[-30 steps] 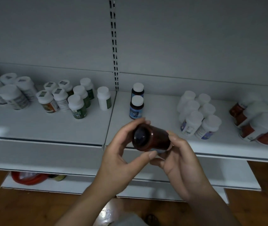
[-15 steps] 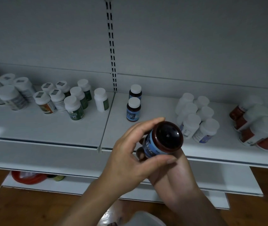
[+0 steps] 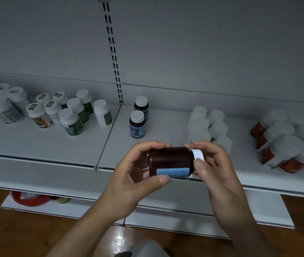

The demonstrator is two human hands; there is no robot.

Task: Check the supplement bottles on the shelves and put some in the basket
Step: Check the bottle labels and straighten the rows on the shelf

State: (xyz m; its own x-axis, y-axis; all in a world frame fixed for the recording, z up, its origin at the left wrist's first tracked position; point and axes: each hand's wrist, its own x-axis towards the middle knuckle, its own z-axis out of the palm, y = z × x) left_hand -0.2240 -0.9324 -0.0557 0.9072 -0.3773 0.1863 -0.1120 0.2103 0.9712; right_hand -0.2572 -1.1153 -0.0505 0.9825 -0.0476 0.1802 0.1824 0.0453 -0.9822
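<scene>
We are holding a dark brown bottle (image 3: 171, 160) sideways, just in front of the shelf (image 3: 54, 143) edge. The fingers of our left hand (image 3: 134, 175) are grasping its base, and those of our right hand (image 3: 219, 175) are pinching its white cap. Bare shelf is lying open behind it. The white bottles (image 3: 203, 125) beyond are blurring, their labels unreadable.

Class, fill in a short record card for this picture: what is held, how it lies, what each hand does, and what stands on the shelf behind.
Held thing: brown bottle with white cap and blue label
Position: on its side, cap toward the right hand, in front of the shelf
Left hand: grips the base end
Right hand: pinches the cap end
On the shelf behind: two similar bottles, upright
</scene>
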